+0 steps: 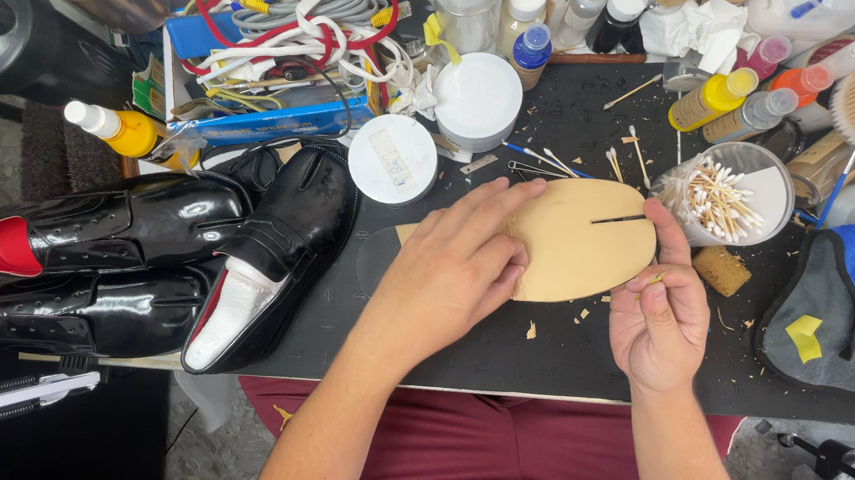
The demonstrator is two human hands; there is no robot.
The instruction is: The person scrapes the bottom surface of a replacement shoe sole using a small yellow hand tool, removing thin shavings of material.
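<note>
A tan leather sole piece [576, 242] with a narrow slit lies on the black cutting mat [540, 348]. My left hand [456, 262] presses flat on its left half and covers that end. My right hand [658, 311] sits at the piece's right edge, thumb up by the slit, fingers curled around a thin pale stick or small tool whose tip barely shows. Small leather shavings lie scattered on the mat around the piece.
Black glossy shoes [276, 250] with red and white linings lie at the left. Two white round lids [393, 157], a cup of cotton swabs [726, 196], a cork [721, 271], bottles, a tray of cables [292, 30] and a grey cloth pouch [833, 319] crowd the mat.
</note>
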